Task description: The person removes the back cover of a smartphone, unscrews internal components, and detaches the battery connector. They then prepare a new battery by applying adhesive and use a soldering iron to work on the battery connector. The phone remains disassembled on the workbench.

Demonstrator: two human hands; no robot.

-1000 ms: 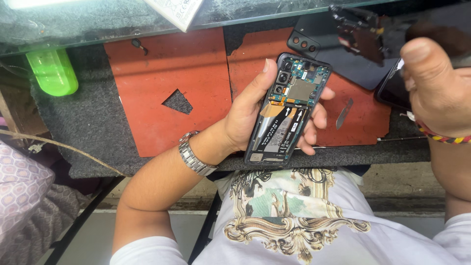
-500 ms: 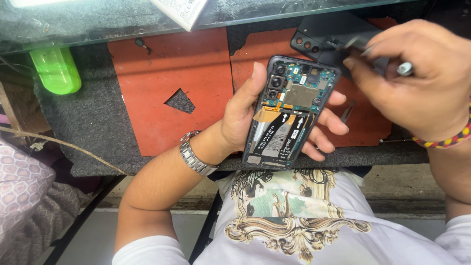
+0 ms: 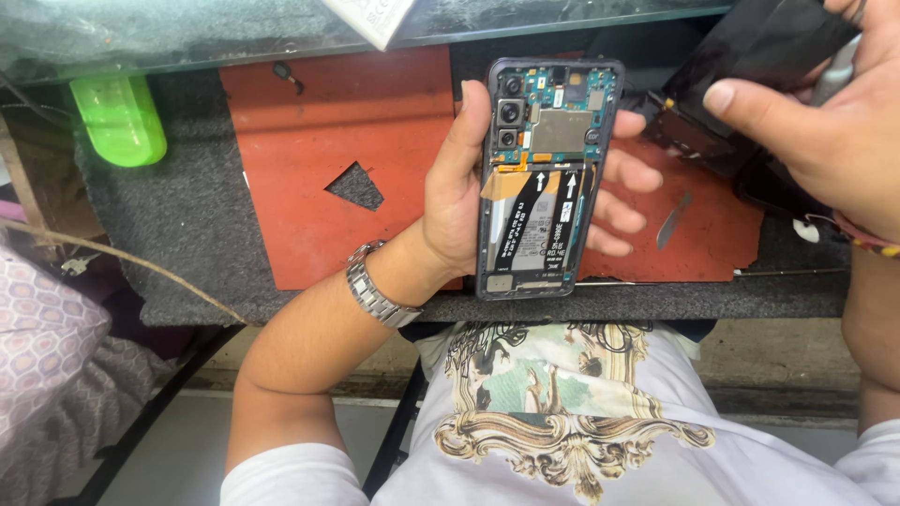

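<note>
Two hands over a grey felt bench (image 3: pixel 187 225) with red mats (image 3: pixel 375 122): left (image 3: pixel 469 201) grips an opened phone (image 3: pixel 547 178), right (image 3: pixel 825 122) pinches a black cover (image 3: pixel 759 47).

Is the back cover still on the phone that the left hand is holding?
No. The phone in the left hand lies open at the back, with its circuit board, camera lenses and battery all bare.

Red mat (image 3: pixel 375 122) near tabletop's (image 3: pixel 187 234) left half lies open; green bottle (image 3: pixel 117 117) blocks far left corner; opened phone (image 3: pixel 544 178) crowds centre.
</note>
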